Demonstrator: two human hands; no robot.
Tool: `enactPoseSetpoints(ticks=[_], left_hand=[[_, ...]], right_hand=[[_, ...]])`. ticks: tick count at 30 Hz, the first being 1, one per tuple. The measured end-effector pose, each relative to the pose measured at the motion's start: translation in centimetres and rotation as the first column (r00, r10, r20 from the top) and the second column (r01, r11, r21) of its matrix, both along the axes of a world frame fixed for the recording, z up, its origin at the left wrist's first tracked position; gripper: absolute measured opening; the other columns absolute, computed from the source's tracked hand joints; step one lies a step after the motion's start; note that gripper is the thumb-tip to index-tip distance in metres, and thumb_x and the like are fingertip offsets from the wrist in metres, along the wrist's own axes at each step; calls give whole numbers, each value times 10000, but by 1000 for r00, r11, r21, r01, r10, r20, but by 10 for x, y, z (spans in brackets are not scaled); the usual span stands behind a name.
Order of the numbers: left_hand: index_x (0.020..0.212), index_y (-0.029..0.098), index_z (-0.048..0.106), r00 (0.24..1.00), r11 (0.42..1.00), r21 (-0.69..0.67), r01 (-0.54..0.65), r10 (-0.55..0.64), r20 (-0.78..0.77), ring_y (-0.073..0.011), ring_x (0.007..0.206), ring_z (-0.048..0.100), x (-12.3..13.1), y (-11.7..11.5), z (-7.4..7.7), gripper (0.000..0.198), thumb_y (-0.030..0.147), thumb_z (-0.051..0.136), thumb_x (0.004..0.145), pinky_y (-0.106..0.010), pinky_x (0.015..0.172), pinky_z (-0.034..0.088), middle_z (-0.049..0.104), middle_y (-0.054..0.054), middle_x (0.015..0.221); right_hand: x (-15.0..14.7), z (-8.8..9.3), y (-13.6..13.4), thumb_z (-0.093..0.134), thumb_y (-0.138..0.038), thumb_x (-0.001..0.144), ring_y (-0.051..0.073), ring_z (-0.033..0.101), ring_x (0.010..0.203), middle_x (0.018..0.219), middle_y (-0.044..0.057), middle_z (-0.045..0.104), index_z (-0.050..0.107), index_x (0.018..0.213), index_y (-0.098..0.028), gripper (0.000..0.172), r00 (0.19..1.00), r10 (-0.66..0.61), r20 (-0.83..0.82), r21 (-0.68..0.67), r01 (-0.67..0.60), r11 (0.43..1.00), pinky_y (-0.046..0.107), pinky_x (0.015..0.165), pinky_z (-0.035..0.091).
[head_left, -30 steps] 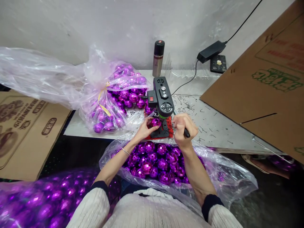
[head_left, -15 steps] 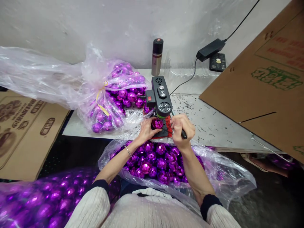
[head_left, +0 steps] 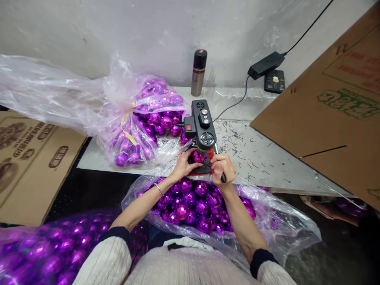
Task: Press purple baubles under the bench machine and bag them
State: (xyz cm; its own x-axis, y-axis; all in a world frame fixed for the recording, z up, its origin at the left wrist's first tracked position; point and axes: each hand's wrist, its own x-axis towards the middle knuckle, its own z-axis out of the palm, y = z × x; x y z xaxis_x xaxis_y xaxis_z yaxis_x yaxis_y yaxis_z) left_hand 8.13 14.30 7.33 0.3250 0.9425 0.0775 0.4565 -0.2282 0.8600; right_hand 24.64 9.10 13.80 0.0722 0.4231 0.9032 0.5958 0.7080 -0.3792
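A shiny purple mirror-ball ornament (head_left: 198,156) is gripped between the thumb and fingers of my left hand (head_left: 184,163). It sits under the head of a small black press machine (head_left: 203,123), which has a red switch on its side. My right hand (head_left: 224,168) is closed around the machine's lever handle (head_left: 223,179), whose black end pokes out below the fist. Beneath the ornament is the machine's dark base (head_left: 204,168), with red material around it. Many more purple ornaments (head_left: 202,206) fill an open plastic bag (head_left: 285,225) close to my body.
A tied clear bag of purple ornaments (head_left: 160,118) lies left of the machine. Behind stand a bottle (head_left: 198,73) and a black power adapter (head_left: 265,65) with its cable. Short dark scraps litter the white table (head_left: 264,158). A large cardboard box (head_left: 326,99) leans in from the right.
My right hand has pulled the lever handle slightly down and to the left. My left hand keeps the ornament under the machine's head. The view has shifted a little.
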Motion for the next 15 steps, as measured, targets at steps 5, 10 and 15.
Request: enactPoseSetpoints(ticks=[5, 10, 15], left_hand=[[1393, 217, 665, 1000, 1000, -3, 13, -13, -13, -348, 1245, 663, 0, 0, 0, 665, 387, 913, 800, -512, 1138, 478, 736, -117, 1332], [1408, 200, 655, 997, 1000, 17, 6, -5, -79, -336, 1258, 666, 0, 0, 1, 700, 380, 928, 789, -488, 1124, 503, 729, -121, 1341], [1423, 210, 649, 995, 1000, 25, 9, -7, -102, -330, 1238, 676, 0, 0, 5, 702, 395, 919, 802, -479, 1098, 524, 735, -118, 1327]], right_hand=[[1, -19, 2, 456, -223, 1049, 131, 609, 653, 772, 0, 636, 535, 780, -232, 281, 999, 15, -50, 4, -15, 1000, 296, 605, 491], [2, -28, 4, 468, -266, 1056, 147, 587, 640, 777, 5, 637, 541, 780, -240, 287, 998, 20, -59, 5, -20, 1000, 338, 643, 499], [2, -32, 4, 462, -312, 1071, 152, 572, 629, 777, 7, 635, 540, 786, -246, 303, 997, 20, -69, 3, -20, 1000, 353, 639, 489]])
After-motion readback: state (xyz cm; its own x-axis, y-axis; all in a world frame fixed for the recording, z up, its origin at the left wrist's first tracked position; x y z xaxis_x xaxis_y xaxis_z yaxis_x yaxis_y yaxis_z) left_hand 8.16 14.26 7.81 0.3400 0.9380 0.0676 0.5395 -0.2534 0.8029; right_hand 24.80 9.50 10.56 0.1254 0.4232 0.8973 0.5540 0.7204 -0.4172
